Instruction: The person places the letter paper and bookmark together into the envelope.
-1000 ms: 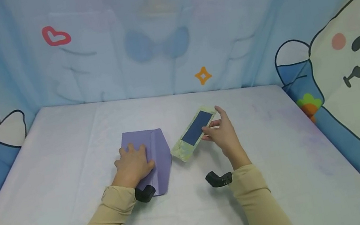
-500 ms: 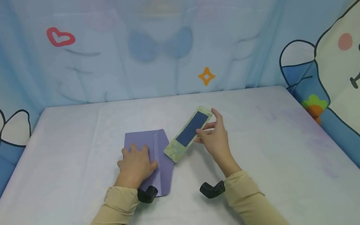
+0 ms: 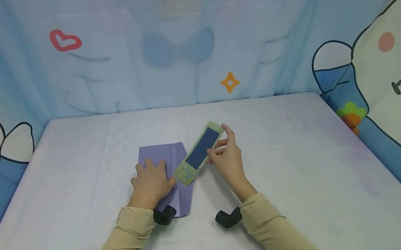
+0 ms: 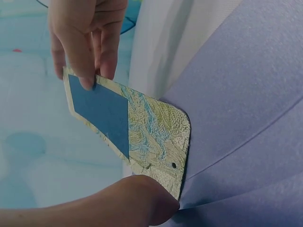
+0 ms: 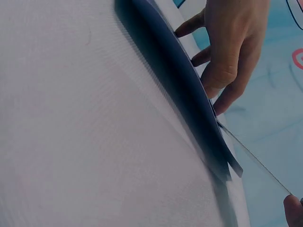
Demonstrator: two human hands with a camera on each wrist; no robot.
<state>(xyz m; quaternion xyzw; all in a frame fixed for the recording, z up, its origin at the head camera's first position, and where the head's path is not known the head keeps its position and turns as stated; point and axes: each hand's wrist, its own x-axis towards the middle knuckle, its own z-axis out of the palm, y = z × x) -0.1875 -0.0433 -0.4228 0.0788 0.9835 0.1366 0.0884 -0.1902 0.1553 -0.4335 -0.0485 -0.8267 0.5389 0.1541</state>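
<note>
A purple envelope (image 3: 174, 161) lies on the table with its pointed flap toward the right. My left hand (image 3: 151, 185) rests on it, fingers spread. Between thumb and fingers, my right hand (image 3: 227, 160) pinches a bookmark (image 3: 201, 149), pale green and yellow with a dark blue rectangle. The bookmark is tilted, its lower end over the envelope's flap. In the left wrist view, that end of the bookmark (image 4: 161, 137) shows a small dark hole and is right by my left thumb (image 4: 151, 196). The right wrist view shows the bookmark (image 5: 255, 158) edge-on as a thin line.
A white cloth covers the table (image 3: 317, 193). Behind it hangs a light blue curtain (image 3: 114, 68) printed with cartoon figures. A black camera mount (image 3: 228, 218) sits at my right wrist, another black mount (image 3: 165, 215) at my left.
My right hand has moved left with the bookmark, bringing its lower end from beside the envelope to over the flap. The left hand stays on the envelope.
</note>
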